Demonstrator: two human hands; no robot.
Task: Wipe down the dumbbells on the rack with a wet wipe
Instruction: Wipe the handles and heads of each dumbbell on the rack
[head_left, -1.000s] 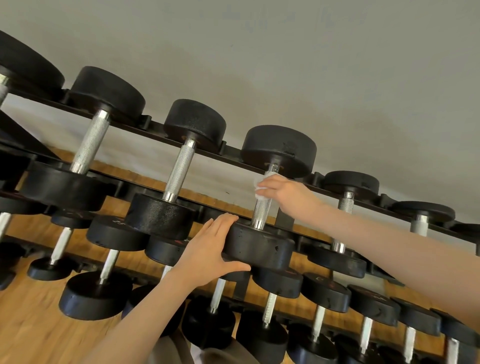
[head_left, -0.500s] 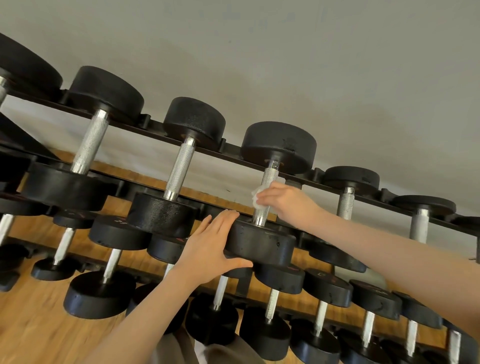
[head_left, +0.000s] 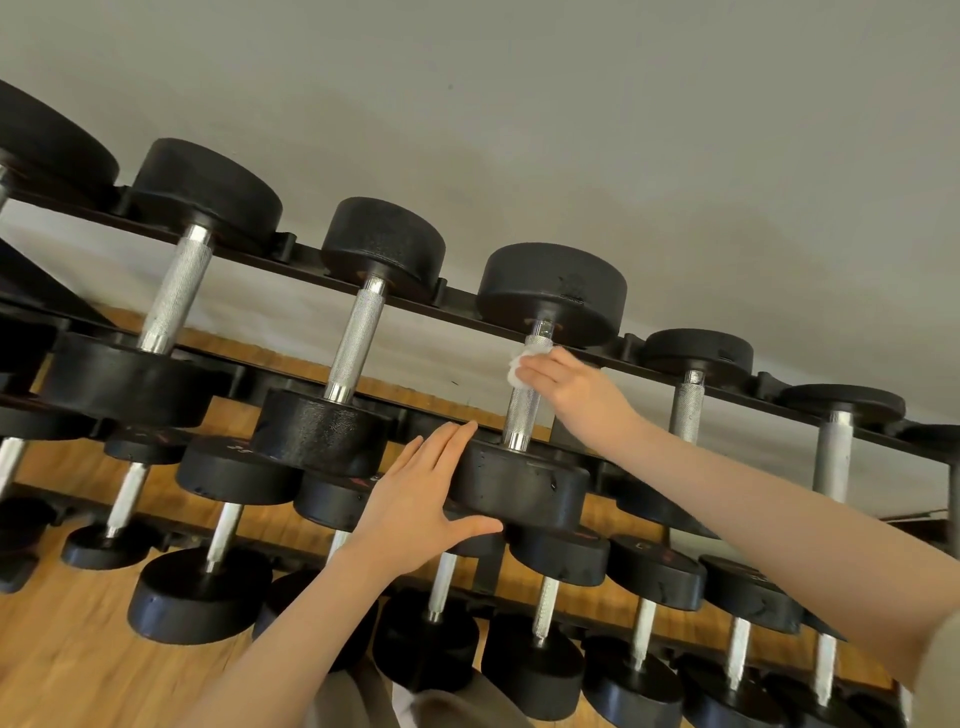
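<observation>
1. Right hand (head_left: 576, 395): fingers curled round the wet wipe (head_left: 521, 364) on the dumbbell (head_left: 535, 395) handle, top rack (head_left: 457, 299) tier.
2. Left hand (head_left: 421, 499): fingers straight, thumb spread, pressing that dumbbell's near head.

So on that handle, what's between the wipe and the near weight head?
Bare knurled handle: head view shows nothing between the wipe and the near head, steadied by the left hand.

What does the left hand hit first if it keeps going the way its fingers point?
Likely the black rack rail just past the left hand's fingertips, beside the round black dumbbell head it braces; depth is unclear.
</observation>
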